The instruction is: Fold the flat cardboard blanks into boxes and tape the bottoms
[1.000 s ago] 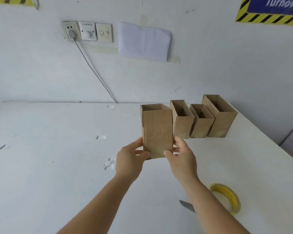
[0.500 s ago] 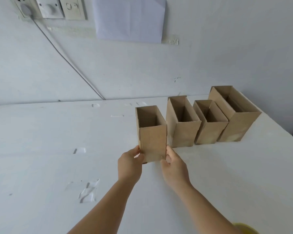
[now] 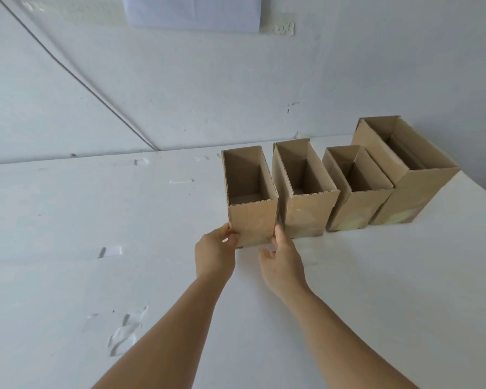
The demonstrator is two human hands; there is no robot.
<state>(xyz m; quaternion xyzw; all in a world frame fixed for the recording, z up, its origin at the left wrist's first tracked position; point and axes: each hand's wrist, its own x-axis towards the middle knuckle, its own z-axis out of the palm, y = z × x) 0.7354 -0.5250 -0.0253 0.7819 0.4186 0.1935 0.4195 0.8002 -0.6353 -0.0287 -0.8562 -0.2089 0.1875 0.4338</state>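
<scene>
A brown cardboard box (image 3: 251, 220) stands upright with its top open on the white table (image 3: 68, 214), at the left end of a row of boxes. My left hand (image 3: 215, 254) grips its lower left corner, thumb on the front face. My right hand (image 3: 284, 265) has its fingertips on the lower right edge, in the gap beside the neighbouring box, with the thumb spread away. To the right stand a second box (image 3: 310, 211), a third box (image 3: 357, 209) and a larger box (image 3: 415, 192), all upright with open tops.
Scraps of clear tape (image 3: 124, 335) lie on the table at the near left, with another strip (image 3: 110, 251) further back. A grey cable (image 3: 76, 80) runs down the white wall. A sheet of paper (image 3: 191, 12) is stuck to the wall above.
Both hands carried the box forward and down from mid-air and set it beside the row. The view dropped and moved closer, so the tape roll has left the frame.
</scene>
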